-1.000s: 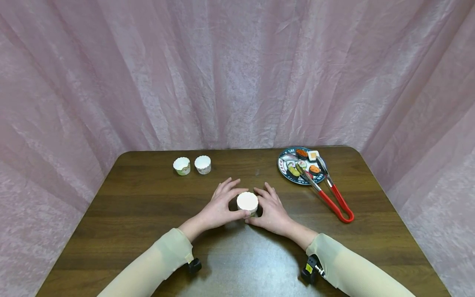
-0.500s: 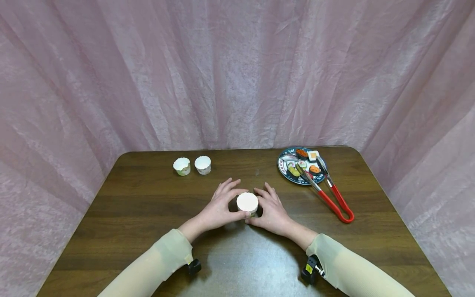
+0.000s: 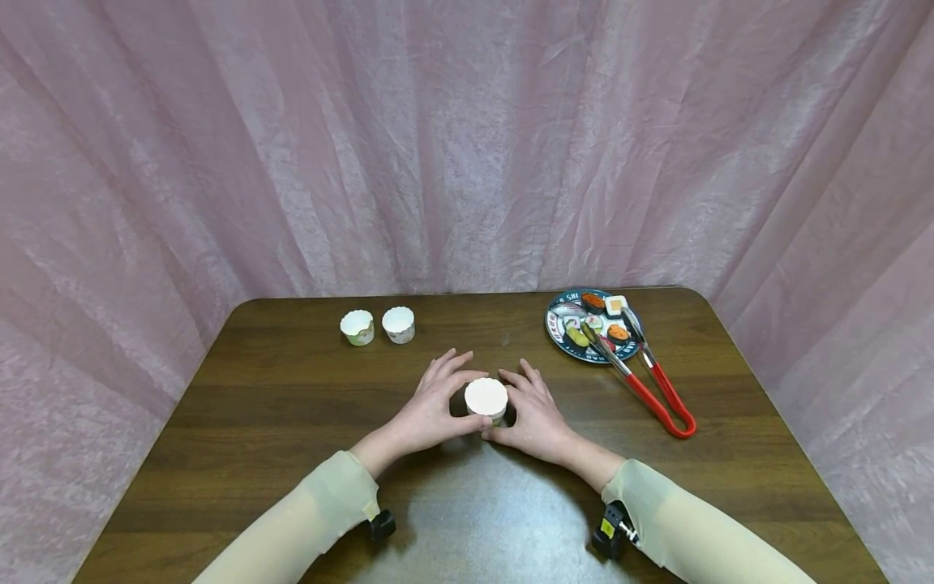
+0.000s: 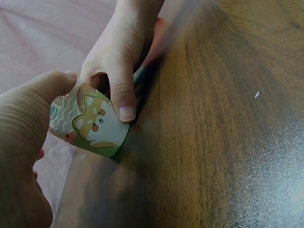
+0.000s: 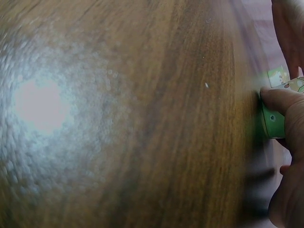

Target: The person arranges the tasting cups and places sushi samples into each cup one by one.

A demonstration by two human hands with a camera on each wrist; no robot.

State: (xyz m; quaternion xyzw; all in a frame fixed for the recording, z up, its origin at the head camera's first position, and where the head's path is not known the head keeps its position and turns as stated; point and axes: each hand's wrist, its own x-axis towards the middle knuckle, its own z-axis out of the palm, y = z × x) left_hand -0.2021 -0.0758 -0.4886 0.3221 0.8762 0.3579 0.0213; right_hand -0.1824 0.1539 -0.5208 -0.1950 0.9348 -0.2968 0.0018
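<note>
Between my two hands a paper baking cup stands upright on the wooden table, its white scalloped rim facing up. A cartoon dog and green trim decorate the cup's side in the left wrist view. My left hand grips it from the left, thumb at the front near the rim. From the right my right hand holds it lower, its thumb pressed on the wall close to the base. In the right wrist view the right hand covers much of the green cup. The fingertips behind the cup are partly hidden.
Two more paper baking cups, one green and one whitish, stand at the back left. A round plate with several sushi pieces sits at the back right. Red-handled tongs lie partly across it. A pink curtain hangs behind the table.
</note>
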